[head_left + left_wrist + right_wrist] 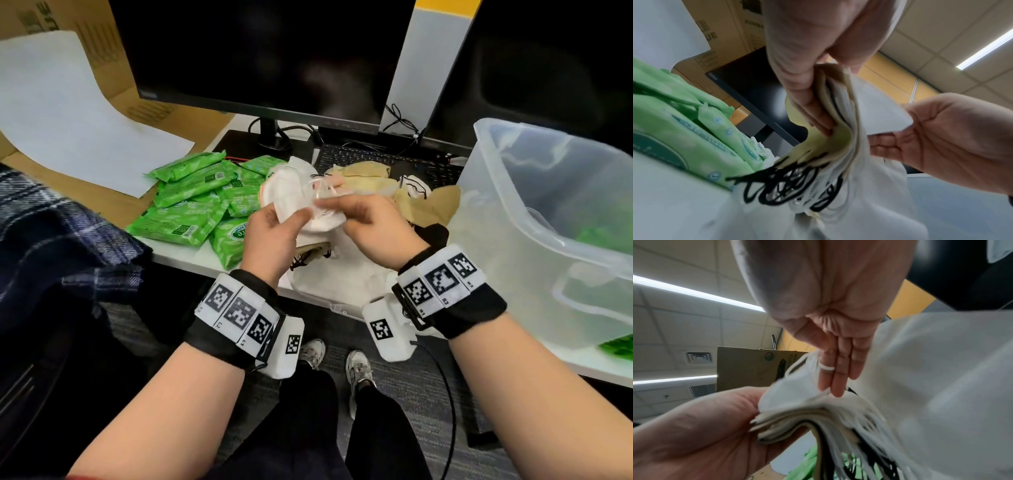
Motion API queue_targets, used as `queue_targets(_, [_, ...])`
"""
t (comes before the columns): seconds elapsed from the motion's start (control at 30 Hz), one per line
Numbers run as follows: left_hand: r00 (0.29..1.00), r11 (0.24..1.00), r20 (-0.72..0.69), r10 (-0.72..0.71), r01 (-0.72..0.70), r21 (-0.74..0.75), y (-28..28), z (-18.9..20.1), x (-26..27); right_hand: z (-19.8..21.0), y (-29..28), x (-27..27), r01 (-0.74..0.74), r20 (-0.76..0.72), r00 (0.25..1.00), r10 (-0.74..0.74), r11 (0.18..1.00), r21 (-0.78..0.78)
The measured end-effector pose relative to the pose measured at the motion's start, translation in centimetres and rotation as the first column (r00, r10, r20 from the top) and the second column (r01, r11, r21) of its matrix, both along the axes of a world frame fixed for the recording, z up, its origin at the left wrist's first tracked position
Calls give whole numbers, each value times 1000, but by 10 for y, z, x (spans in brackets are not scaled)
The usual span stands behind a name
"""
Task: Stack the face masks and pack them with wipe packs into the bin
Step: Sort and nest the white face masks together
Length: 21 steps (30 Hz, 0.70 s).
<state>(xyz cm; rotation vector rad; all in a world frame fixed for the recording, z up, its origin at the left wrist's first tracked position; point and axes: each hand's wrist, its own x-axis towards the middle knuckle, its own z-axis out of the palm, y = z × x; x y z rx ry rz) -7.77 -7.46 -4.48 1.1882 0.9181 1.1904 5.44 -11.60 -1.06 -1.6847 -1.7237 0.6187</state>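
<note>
White desk (pixel 191 255), 2 dark monitors (pixel 260 51), grey carpet (pixel 421 421).

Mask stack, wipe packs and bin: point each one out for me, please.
mask stack (pixel 840 134), left wrist view, on the layered edges pinched in the left hand.
wipe packs (pixel 191 209), head view, on the middle of the green pile on the desk.
bin (pixel 507 212), head view, on its clear front wall.

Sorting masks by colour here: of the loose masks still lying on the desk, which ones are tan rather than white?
The tan masks lie beyond the right hand, in front of the keyboard, toward the bin. The stack that the left hand grips shows white on top.
</note>
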Motion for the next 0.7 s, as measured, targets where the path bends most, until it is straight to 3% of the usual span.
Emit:
queue_targets(0.1, [998, 1000, -69, -9, 8, -15, 4, -6, -2, -3, 3, 7, 42, -89, 995, -41, 999, 4])
queue_targets(0.27, [989, 999, -141, 31, -25, 42, 8, -10, -5, -12, 14, 28, 250, -168, 950, -262, 964, -90])
queue_targets(0.4, [971, 994, -234, 53, -27, 110, 11, -10, -8, -17, 21, 39, 329, 86, 944, -318, 887, -323])
queue_targets(0.57, [979, 990, -180, 91, -69, 127, 13, -12, -14, -15, 19, 33, 302, 458, 886, -67, 833, -463])
queue_targets(0.7, [974, 979, -170, 152, -125, 162, 13, -12, -21, -17, 24, 29, 296, 563, 822, 84, 781, -550])
